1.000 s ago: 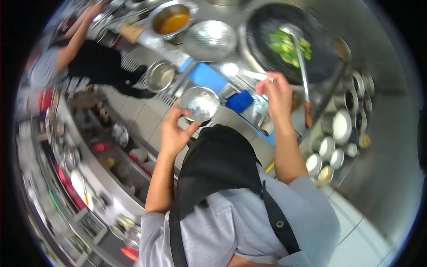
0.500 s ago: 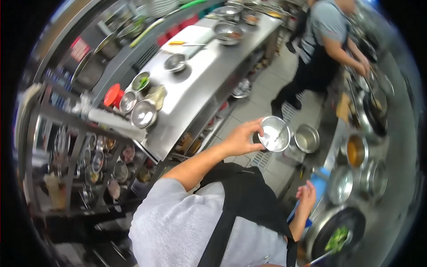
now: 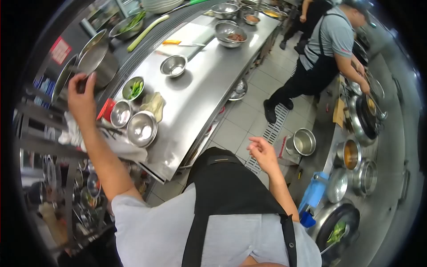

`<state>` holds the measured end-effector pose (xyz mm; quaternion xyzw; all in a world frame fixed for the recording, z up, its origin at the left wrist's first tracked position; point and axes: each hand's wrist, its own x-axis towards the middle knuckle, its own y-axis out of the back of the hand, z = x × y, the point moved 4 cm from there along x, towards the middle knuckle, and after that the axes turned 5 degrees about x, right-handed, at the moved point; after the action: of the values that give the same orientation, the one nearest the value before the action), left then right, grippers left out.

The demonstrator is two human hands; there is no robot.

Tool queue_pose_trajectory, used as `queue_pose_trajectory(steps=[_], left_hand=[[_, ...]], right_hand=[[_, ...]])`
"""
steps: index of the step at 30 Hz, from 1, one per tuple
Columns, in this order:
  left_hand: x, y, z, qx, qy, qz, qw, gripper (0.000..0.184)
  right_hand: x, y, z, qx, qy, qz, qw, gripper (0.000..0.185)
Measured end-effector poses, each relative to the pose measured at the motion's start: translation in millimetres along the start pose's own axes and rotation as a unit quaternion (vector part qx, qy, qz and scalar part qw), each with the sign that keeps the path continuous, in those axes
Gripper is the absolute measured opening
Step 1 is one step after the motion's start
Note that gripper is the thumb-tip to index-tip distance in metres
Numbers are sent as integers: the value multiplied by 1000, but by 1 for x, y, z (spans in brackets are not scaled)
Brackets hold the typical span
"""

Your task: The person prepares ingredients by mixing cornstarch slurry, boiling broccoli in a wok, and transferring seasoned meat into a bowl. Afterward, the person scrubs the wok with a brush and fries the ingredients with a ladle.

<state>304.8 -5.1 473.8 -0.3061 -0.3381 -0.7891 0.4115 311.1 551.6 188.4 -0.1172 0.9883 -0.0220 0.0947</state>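
Note:
My left hand [image 3: 83,100] is raised at the far left, its fingertips by a deep steel pot [image 3: 103,66]. Its thumb and fingers are bent but apart, with nothing visible between them; whether they touch the pot I cannot tell. My right hand [image 3: 263,153] hovers over the floor in front of my black apron [image 3: 231,187], loosely curled and holding nothing. Below the left hand on the steel table stand a bowl of cut greens [image 3: 134,89], a small steel bowl [image 3: 120,113] and a larger steel bowl [image 3: 141,129], beside a crumpled pale cloth [image 3: 153,106].
On the table lie a white cutting board [image 3: 191,35] and an orange-handled knife [image 3: 172,42]. A co-worker [image 3: 336,40] works at the stove to the right. Nearer are a pot of orange liquid [image 3: 350,153], a wok with greens [image 3: 331,238] and a blue cloth [image 3: 315,190].
My left hand has swung from the middle to the far left; the small bowl it held is no longer seen in it. My right hand has risen forward and left.

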Motion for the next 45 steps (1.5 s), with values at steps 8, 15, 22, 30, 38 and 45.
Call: queue_pose_trajectory(steps=[8, 15, 22, 30, 38, 45], left_hand=[[-56, -23, 39, 269, -65, 65, 959, 63], [-290, -216, -37, 25, 2, -410, 912, 83], [-409, -233, -76, 242, -157, -499, 817, 91], [-432, -293, -40, 107, -34, -511, 852, 61], [-587, -345, 321, -229, -236, -675, 661, 44], [-670, -392, 476, -281, -366, -668, 585, 42]], right_hand=[[-15, -16, 38, -117, -92, 9, 989, 36], [-47, 14, 47, -210, -35, 98, 972, 39], [-193, 124, 94, -147, -11, 319, 936, 33], [-556, 267, 42, -319, -116, 799, 496, 30], [-653, 279, 143, -193, -184, 798, 540, 48], [-656, 200, 112, 120, -179, 760, 613, 53]])
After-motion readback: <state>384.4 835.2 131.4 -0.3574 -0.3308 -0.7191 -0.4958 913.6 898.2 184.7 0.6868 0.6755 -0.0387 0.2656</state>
